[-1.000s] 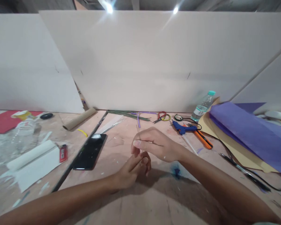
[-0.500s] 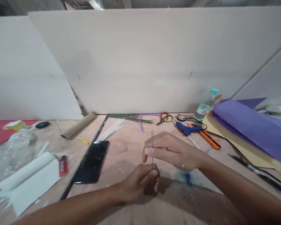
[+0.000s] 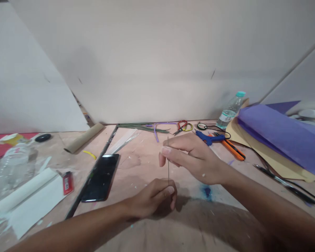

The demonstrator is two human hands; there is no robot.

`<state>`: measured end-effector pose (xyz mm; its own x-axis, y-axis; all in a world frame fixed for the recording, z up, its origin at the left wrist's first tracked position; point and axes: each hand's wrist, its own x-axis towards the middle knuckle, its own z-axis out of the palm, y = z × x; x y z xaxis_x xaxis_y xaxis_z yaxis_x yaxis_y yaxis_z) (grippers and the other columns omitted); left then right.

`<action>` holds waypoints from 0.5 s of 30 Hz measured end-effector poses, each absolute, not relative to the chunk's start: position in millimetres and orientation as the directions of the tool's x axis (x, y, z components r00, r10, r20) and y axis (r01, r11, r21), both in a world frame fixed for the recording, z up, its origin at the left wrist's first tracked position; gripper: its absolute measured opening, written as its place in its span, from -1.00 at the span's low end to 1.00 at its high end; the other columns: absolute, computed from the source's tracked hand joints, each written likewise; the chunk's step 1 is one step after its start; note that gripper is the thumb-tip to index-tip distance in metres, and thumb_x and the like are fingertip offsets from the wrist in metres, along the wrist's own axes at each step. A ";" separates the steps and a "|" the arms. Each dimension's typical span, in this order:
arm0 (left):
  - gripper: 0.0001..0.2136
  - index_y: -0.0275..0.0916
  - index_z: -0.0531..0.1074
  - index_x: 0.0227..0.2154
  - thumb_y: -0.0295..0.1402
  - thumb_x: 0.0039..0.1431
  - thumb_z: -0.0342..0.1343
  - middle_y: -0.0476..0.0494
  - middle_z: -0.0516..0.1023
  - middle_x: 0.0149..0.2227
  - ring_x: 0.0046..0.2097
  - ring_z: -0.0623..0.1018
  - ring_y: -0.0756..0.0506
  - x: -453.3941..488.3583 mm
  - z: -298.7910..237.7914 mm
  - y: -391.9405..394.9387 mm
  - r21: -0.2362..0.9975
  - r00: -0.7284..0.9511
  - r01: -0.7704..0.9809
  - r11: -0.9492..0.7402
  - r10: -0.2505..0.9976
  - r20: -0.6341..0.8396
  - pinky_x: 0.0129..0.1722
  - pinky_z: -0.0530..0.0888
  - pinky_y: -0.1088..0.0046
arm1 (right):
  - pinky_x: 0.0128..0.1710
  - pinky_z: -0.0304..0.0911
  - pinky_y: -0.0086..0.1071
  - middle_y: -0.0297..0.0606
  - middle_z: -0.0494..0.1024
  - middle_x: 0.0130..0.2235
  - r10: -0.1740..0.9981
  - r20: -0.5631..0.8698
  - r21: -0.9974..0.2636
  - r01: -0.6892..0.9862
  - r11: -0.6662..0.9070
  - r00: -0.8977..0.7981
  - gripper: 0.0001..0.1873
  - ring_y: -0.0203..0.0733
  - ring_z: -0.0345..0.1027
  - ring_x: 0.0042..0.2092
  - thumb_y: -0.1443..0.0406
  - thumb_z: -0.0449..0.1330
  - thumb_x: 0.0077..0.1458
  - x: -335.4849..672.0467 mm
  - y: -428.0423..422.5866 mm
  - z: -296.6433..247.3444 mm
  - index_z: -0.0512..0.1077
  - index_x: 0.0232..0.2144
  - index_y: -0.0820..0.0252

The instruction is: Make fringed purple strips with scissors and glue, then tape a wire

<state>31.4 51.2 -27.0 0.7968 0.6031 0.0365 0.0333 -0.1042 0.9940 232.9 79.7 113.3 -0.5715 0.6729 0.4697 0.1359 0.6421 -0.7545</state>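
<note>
A thin greyish wire (image 3: 168, 173) stands upright between my two hands. My left hand (image 3: 157, 196) is closed around its lower end, thumb against the curled fingers, close above the table. Higher up, my right hand (image 3: 193, 157) pinches the wire near its top between thumb and fingers, and a short tip shows above the pinch. Behind the hands lie a bundle of green wires (image 3: 136, 126), some thin white strips (image 3: 123, 140), a bent purple pipe cleaner (image 3: 156, 133) and scissors (image 3: 182, 126) with red and yellow handles.
To the left are a black phone (image 3: 101, 178), red lighter (image 3: 67, 182), white paper roll (image 3: 28, 190), cardboard tube (image 3: 84, 138) and clear plastic bottle (image 3: 17, 159). On the right lie a blue glue gun (image 3: 208, 138), orange cutter (image 3: 234, 150), water bottle (image 3: 227, 113), purple paper (image 3: 280, 133) and tweezers (image 3: 286, 182).
My right hand has slid up along the wire, away from my left hand, so more wire shows between them. The view has tilted slightly downward.
</note>
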 end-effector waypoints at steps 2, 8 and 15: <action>-0.73 -0.27 0.58 -0.03 -0.15 0.50 0.21 -0.16 0.67 -0.07 -0.12 0.67 -0.13 31.6 -24.4 50.5 0.993 0.788 0.035 -0.115 0.614 0.044 -0.06 0.67 0.19 | -0.34 0.09 -0.35 -0.42 0.40 -0.53 0.707 0.469 -0.741 0.199 0.641 -0.530 -0.53 -0.32 0.29 -0.43 0.24 0.11 0.51 226.3 78.7 115.3 0.49 -0.50 0.19; -0.49 -0.27 0.59 -0.23 0.01 0.61 -0.09 -0.19 0.65 -0.25 -0.17 0.64 -0.13 27.9 -16.3 42.9 0.975 0.714 0.010 -0.222 0.684 0.148 -0.05 0.62 0.22 | -0.40 -0.01 -0.34 -0.47 0.30 -0.56 0.700 0.455 -0.696 0.270 0.665 -0.550 -0.47 -0.37 0.19 -0.47 0.21 0.13 0.54 207.8 66.3 137.9 0.39 -0.55 0.20; -0.74 -0.18 0.56 0.12 -0.20 0.51 0.21 -0.24 0.60 0.18 0.06 0.65 -0.21 25.7 -20.5 41.0 0.927 0.697 0.041 -0.372 0.676 0.240 0.06 0.66 0.12 | -0.43 0.03 -0.37 -0.51 0.27 -0.56 0.700 0.419 -0.758 0.201 0.620 -0.578 -0.42 -0.41 0.16 -0.49 0.19 0.10 0.56 205.8 56.9 155.2 0.28 -0.57 0.18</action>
